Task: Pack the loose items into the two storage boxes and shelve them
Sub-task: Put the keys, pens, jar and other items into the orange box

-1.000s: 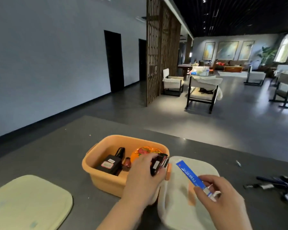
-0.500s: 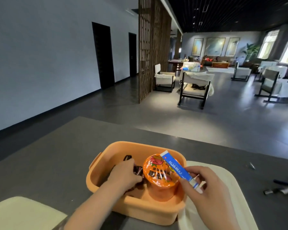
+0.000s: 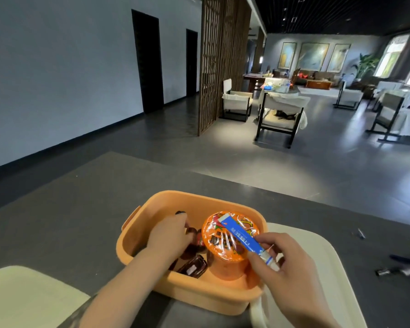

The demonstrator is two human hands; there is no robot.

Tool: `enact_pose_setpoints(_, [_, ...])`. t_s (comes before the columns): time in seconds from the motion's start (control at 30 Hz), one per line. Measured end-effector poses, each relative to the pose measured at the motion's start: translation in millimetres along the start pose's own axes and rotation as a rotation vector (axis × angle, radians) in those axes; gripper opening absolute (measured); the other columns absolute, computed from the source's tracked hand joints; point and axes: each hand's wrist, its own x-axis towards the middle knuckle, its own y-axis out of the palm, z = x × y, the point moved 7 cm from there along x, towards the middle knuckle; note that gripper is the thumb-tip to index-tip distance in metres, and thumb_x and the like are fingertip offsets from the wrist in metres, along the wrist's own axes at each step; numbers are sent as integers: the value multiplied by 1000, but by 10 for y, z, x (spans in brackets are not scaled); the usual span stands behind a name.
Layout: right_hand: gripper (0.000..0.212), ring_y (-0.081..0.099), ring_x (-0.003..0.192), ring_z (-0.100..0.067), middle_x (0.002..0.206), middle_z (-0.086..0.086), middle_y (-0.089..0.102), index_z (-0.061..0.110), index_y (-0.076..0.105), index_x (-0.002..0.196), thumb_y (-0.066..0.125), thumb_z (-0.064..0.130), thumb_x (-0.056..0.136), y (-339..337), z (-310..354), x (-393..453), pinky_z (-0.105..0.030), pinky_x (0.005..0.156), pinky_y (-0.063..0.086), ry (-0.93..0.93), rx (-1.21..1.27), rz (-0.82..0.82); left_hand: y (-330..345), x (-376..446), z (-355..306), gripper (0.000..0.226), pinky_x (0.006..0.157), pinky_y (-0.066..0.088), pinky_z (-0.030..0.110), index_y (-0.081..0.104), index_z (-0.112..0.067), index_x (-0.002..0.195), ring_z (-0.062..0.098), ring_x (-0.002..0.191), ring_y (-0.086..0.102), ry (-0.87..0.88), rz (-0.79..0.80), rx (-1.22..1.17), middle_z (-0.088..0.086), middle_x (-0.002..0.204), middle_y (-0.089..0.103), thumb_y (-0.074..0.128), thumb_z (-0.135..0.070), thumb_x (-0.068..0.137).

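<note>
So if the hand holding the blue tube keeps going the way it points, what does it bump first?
Probably the orange plastic-wrapped cup in the orange plastic box: the right hand aims the blue and white tube across its lid. Whether they already touch is unclear.

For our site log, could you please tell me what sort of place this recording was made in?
Probably a lounge or lobby-like hall, not a home kitchen. It shows in the armchairs, the large paintings on the far wall, the wooden lattice screen, and the wide open floor beyond the grey table.
</note>
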Motion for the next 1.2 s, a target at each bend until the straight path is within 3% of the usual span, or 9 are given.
enact_pose_setpoints(0.17, [23,54,87,5,89,22,62,40,63,89,76,29,75,232,44,106,-7,70,39,-1,-156,123,-313,-135,379,9,60,51,25,55,-37,98,0,60,61,-82,-198,-78,-15,82,65,54,-32,90])
enact_pose_setpoints(0.27, [17,48,93,2,96,20,59,40,64,95,67,36,78,586,194,217,-12,77,36,-125,-355,292,-326,-261,552,15,64,45,24,57,-38,100,-3,71,55,-91,-278,-141,-20,84,62,53,-27,91])
enact_pose_setpoints(0.37, [25,45,101,-8,105,14,62,35,65,104,62,41,81,924,284,303,-25,87,36,-246,-569,410,-329,-344,627,18,63,39,22,57,-40,101,-2,75,52,-103,-366,-204,-24,86,56,52,-25,92])
enact_pose_setpoints(0.47, [27,44,105,-13,107,10,62,32,64,110,61,34,83,1174,338,361,-31,89,35,-364,-707,475,-309,-371,638,19,59,37,15,58,-39,105,-5,72,49,-112,-407,-213,-25,88,55,52,-26,92])
enact_pose_setpoints(0.57, [20,46,102,-20,102,1,64,24,68,106,57,27,88,1417,404,385,-36,87,37,-499,-895,534,-295,-383,632,18,53,34,9,57,-40,104,-13,62,48,-116,-411,-219,-27,77,53,54,-28,92])
enact_pose_setpoints(0.7, [19,48,101,-24,99,-5,66,17,69,101,53,24,93,1655,390,466,-38,84,36,-565,-1050,608,-300,-384,636,15,53,42,12,56,-41,99,-18,56,45,-125,-410,-232,-28,61,48,55,-29,90])
enact_pose_setpoints(0.87, [19,47,98,-20,99,1,66,24,70,101,53,29,93,1644,290,570,-36,85,40,-504,-924,564,-294,-387,641,15,52,38,10,55,-41,99,-17,54,42,-125,-405,-223,-29,60,44,55,-29,90])
enact_pose_setpoints(1.0, [20,47,93,-17,91,6,68,28,70,97,51,27,89,1486,279,459,-30,76,37,-529,-777,498,-315,-400,597,14,55,47,17,57,-40,99,-14,56,47,-120,-384,-204,-25,61,49,55,-30,90])
enact_pose_setpoints(1.2, [17,51,98,-6,98,13,68,30,72,93,62,29,80,786,224,257,-24,81,41,-226,-438,356,-334,-524,107,15,68,46,28,60,-38,99,5,81,57,-23,-293,-295,-15,95,64,57,-27,89])
